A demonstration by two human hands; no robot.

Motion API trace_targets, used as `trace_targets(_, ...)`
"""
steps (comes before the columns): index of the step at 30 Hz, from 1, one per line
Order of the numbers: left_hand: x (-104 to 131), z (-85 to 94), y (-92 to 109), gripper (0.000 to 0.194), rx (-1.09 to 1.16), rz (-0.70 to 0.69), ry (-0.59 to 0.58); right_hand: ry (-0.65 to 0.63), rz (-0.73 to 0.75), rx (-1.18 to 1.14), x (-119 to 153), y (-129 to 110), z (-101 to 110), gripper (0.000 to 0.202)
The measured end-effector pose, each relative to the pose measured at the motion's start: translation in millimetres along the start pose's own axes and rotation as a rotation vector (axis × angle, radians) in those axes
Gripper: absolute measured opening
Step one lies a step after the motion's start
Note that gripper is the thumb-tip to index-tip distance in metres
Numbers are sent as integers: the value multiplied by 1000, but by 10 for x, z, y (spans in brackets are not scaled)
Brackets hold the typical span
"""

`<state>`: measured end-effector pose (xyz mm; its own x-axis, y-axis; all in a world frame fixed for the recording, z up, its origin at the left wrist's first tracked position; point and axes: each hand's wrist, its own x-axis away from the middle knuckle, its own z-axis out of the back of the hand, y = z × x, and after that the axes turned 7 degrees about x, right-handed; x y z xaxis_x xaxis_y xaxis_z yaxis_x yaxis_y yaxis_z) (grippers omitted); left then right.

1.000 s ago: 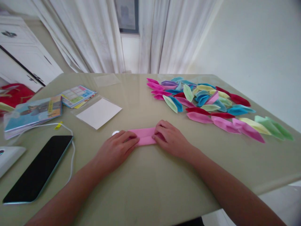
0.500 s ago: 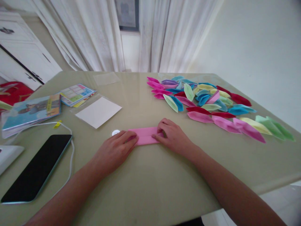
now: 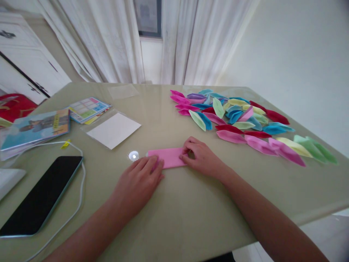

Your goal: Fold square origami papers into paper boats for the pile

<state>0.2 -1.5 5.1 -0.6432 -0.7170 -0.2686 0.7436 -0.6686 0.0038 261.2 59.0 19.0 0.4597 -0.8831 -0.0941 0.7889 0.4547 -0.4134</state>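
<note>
A folded strip of pink paper [image 3: 172,158] lies lengthwise on the table in front of me. My left hand [image 3: 141,178] rests over its left end, fingers laid down on the paper and thumb near the lower edge. At the other end, my right hand [image 3: 200,156] pinches the strip between thumb and bent fingers, hiding that end. A small shiny white round piece [image 3: 133,156] sits just left of the strip. To the right spread several folded paper pieces [image 3: 230,137] with pointed ends, in pink, red, blue, green, yellow and purple.
A white sheet in a clear sleeve [image 3: 113,130] lies at mid-left, beside booklets [image 3: 35,129] and a colourful card [image 3: 88,110]. A black-screened phone [image 3: 40,194] and a white cable [image 3: 82,182] are at the near left. The table edge [image 3: 321,214] runs along the right.
My left hand has shifted slightly down and its fingers have flattened onto the paper. The strip's upper face now looks smooth, without the lengthwise seam seen before. My right hand stays at its end.
</note>
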Motion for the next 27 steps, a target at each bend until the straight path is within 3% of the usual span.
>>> trace_targets(6, 64, -20, 276, 54, 5, 79, -39, -6, -1, -18, 0, -12, 11, 8)
trace_targets(11, 124, -43, 414, 60, 18, 130, -71, 4, 8, -19, 3, -16, 4, 9)
trace_targets(27, 95, -28, 393, 63, 26, 99, -56, -5, 17, -42, 10, -14, 14, 9)
